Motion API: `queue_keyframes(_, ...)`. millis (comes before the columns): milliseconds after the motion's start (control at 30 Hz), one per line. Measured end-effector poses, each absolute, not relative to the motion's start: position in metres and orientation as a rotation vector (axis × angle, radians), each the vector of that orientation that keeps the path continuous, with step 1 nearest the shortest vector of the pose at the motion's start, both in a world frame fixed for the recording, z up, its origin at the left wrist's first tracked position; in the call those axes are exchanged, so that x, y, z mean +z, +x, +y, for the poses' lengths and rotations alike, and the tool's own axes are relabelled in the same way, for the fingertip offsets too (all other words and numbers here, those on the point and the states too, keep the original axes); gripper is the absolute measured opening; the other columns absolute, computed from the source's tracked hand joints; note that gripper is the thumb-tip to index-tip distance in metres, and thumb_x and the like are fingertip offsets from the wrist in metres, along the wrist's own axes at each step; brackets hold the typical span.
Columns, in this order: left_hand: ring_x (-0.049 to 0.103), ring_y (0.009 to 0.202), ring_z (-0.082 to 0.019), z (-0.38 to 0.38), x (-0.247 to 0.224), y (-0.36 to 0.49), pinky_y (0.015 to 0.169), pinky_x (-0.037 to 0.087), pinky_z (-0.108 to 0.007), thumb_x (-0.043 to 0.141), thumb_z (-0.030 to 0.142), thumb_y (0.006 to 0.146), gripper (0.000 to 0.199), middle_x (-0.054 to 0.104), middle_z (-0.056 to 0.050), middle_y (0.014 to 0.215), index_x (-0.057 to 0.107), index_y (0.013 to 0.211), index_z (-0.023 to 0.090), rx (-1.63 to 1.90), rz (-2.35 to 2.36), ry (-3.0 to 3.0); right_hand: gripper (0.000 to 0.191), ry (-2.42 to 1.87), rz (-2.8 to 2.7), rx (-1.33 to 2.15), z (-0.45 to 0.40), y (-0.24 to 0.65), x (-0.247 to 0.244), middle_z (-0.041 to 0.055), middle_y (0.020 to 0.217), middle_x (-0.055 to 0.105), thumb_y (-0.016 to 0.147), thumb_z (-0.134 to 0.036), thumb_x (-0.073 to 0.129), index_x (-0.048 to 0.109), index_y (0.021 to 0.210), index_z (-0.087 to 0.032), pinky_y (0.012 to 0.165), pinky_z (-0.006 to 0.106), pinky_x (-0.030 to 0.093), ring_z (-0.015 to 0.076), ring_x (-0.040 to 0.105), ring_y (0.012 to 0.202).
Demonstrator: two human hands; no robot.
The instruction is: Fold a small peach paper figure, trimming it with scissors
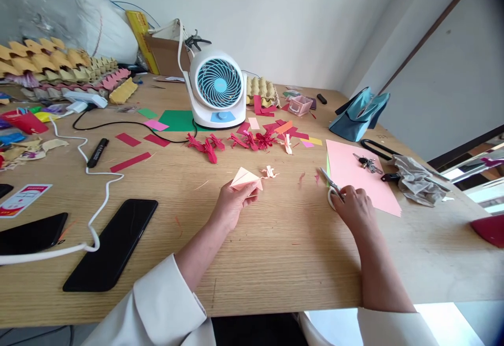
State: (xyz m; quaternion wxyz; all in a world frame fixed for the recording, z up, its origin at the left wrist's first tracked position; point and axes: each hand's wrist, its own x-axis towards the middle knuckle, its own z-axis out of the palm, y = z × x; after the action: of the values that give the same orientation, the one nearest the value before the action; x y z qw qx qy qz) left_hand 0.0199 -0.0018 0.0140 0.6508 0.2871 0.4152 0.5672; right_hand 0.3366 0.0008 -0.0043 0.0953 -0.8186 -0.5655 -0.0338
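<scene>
My left hand (233, 205) pinches a folded piece of pale peach paper (244, 177) above the middle of the table. Just beyond it lies a small peach paper figure (269, 172). On the right, my right hand (357, 208) has its fingers closed on the scissors (334, 182), whose blades point away to the left; one white handle loop shows beside the thumb. A large pink sheet (356, 170) lies under and beyond that hand. Several red folded paper figures (208, 149) lie in a row before the fan, with another peach figure (288, 144) at their right end.
A white fan (220, 86) stands at the back among coloured paper scraps (167, 120). Keys (368, 164) lie on the pink sheet, near a teal bag (356, 117). On the left are a phone (112, 246), a white cable (101, 209), a marker (98, 153) and egg cartons (43, 65).
</scene>
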Motion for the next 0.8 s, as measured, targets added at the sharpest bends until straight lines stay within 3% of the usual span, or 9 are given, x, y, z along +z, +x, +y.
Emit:
queue_keyframes(133,0.062,0.065,-0.010,-0.002,0.017,0.019,0.069,0.053,-0.028,0.091,0.028,0.051,0.037,0.069,-0.002,0.072,0.071,0.076,0.011,1.298,0.901,0.620,0.045,-2.557,-1.614,-0.030,0.000,0.341,-0.008,0.0218,0.107,0.061,0.087,-0.046,0.055,0.062,0.111,-0.009,0.086,0.040,0.046,0.0348,0.061,0.101)
queue_keyframes(367,0.060,0.063,-0.007,-0.002,0.021,0.017,0.069,0.053,-0.024,0.090,0.028,0.055,0.032,0.068,-0.001,0.070,0.072,0.075,0.011,1.315,0.850,0.620,0.035,-2.337,-1.561,0.119,0.002,0.331,-0.001,0.0201,0.101,0.065,0.086,-0.045,0.051,0.062,0.097,-0.013,0.079,0.041,0.046,0.0333,0.063,0.096)
queue_keyframes(500,0.060,0.064,-0.010,-0.001,0.024,0.013,0.067,0.054,-0.026,0.088,0.032,0.058,0.033,0.067,-0.002,0.070,0.072,0.077,0.010,1.300,0.889,0.678,0.046,-1.643,-1.464,0.836,-0.006,0.283,0.008,0.0106,0.086,0.066,0.083,-0.059,0.053,0.057,0.100,-0.017,0.063,0.031,0.045,0.0222,0.061,0.075)
queue_keyframes(600,0.061,0.070,-0.013,-0.003,0.028,0.012,0.066,0.056,-0.028,0.085,0.036,0.062,0.033,0.067,-0.003,0.072,0.072,0.079,0.011,1.308,0.915,0.706,0.050,-1.293,-1.469,1.328,-0.021,0.241,0.015,0.0047,0.078,0.061,0.081,-0.062,0.060,0.061,0.100,-0.016,0.060,0.027,0.041,0.0157,0.054,0.067)
queue_keyframes(800,0.065,0.085,-0.018,-0.007,0.032,0.014,0.069,0.058,-0.029,0.080,0.037,0.069,0.028,0.069,-0.007,0.085,0.073,0.081,0.013,1.353,0.850,0.718,0.053,-1.163,-1.545,1.636,-0.046,0.200,0.019,0.0002,0.066,0.053,0.080,-0.068,0.059,0.057,0.088,-0.015,0.053,0.025,0.036,0.0117,0.047,0.058)
